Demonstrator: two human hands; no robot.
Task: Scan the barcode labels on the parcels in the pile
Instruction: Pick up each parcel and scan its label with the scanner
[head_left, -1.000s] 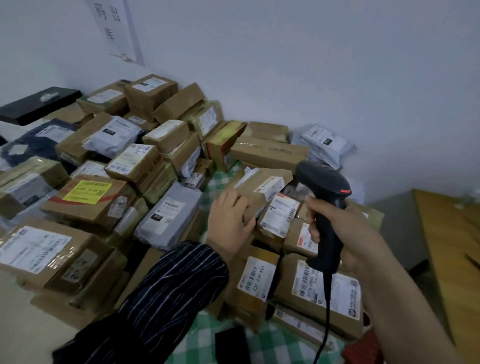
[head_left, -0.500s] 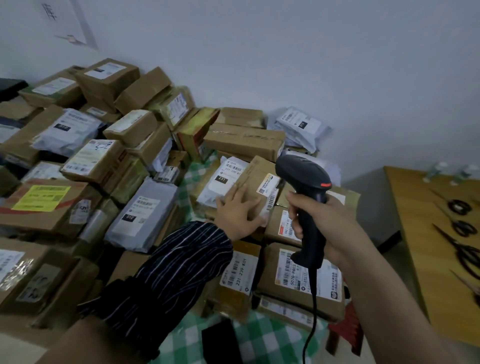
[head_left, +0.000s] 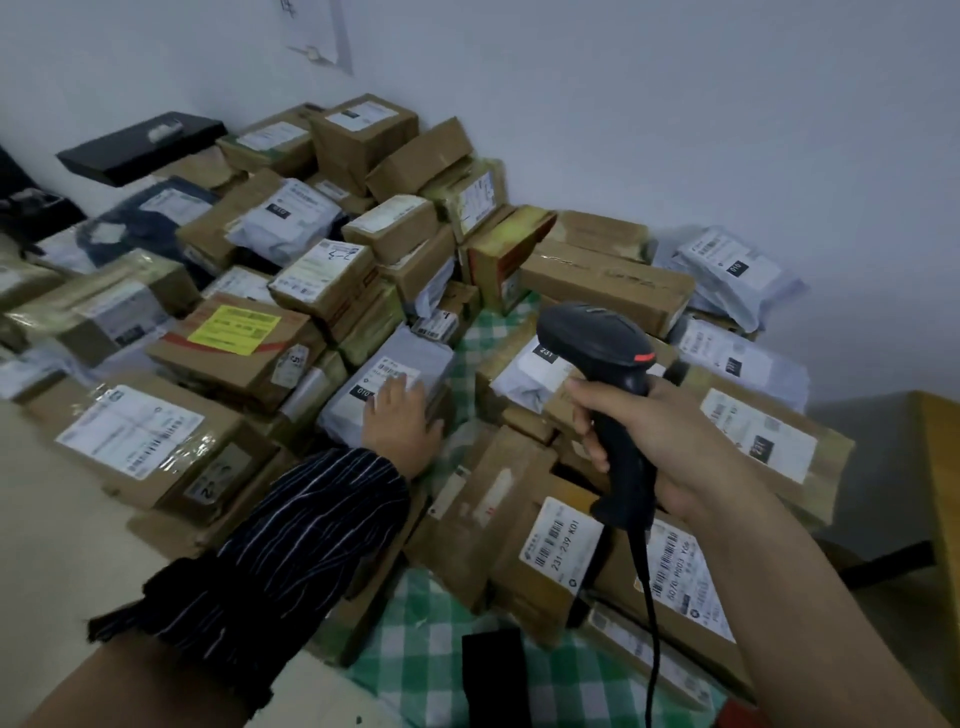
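The left hand (head_left: 402, 423), in a dark striped sleeve (head_left: 291, 540), is reaching into the middle of the pile and is resting flat on a grey plastic mailer bag (head_left: 421, 353). Its fingers (head_left: 395, 389) are lying straight and close together, curling round nothing, and are covering the near edge of the bag's white barcode label (head_left: 397, 370).

The right hand (head_left: 660, 441) is gripping a black handheld barcode scanner (head_left: 597, 343) by the handle, with its fingers (head_left: 587, 415) wrapping fully round the grip. The scanner head, bearing a small red mark, is hanging above the parcels just right of the grey bag and is facing far and left. Which label it is aimed at cannot be told. A black cable (head_left: 649, 623) is trailing from the handle base toward the near edge.

The pile of brown cardboard parcels (head_left: 608, 280) is spreading from far left to near right along a white wall (head_left: 675, 130), with several pale mailer bags lying among the boxes. It is sitting on a green-and-white checked cloth (head_left: 426, 649), which is showing in the gap just right of the grey bag and again at the near edge. A brown box with a yellow label (head_left: 234, 327) is lying left of the grey bag. A brown box labelled 231-239 K01 (head_left: 558, 540) is lying near, below the scanner handle. A flat black box (head_left: 140, 145) is sitting at the far left.
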